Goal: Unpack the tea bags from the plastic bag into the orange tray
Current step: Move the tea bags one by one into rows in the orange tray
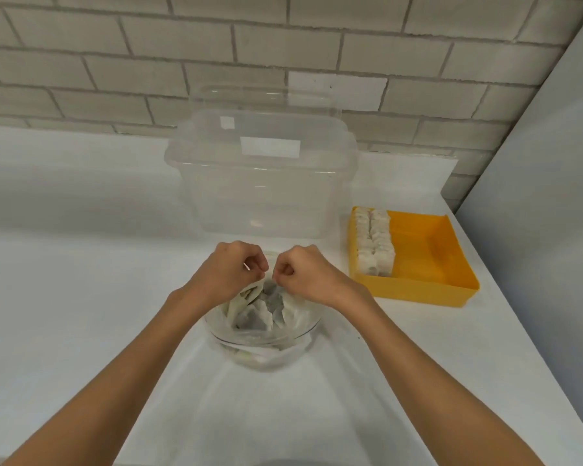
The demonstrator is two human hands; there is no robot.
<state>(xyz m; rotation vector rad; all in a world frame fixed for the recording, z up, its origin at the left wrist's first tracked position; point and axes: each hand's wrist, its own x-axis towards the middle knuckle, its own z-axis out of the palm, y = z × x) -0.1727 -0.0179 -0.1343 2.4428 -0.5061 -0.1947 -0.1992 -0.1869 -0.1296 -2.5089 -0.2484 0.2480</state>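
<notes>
A clear plastic bag (261, 334) full of pale tea bags (253, 319) lies on the white counter in front of me. My left hand (229, 269) and my right hand (300, 269) sit side by side at its far top edge, each with fingers curled and pinching the bag's plastic. The orange tray (428, 264) stands to the right. Two rows of tea bags (374, 245) fill its left side; the rest of its floor is bare.
A large clear plastic container (260, 183) with a lid stands just behind the bag, against a tiled wall. A grey panel (535, 196) rises at the right, past the tray. The counter's right edge runs diagonally beside the tray.
</notes>
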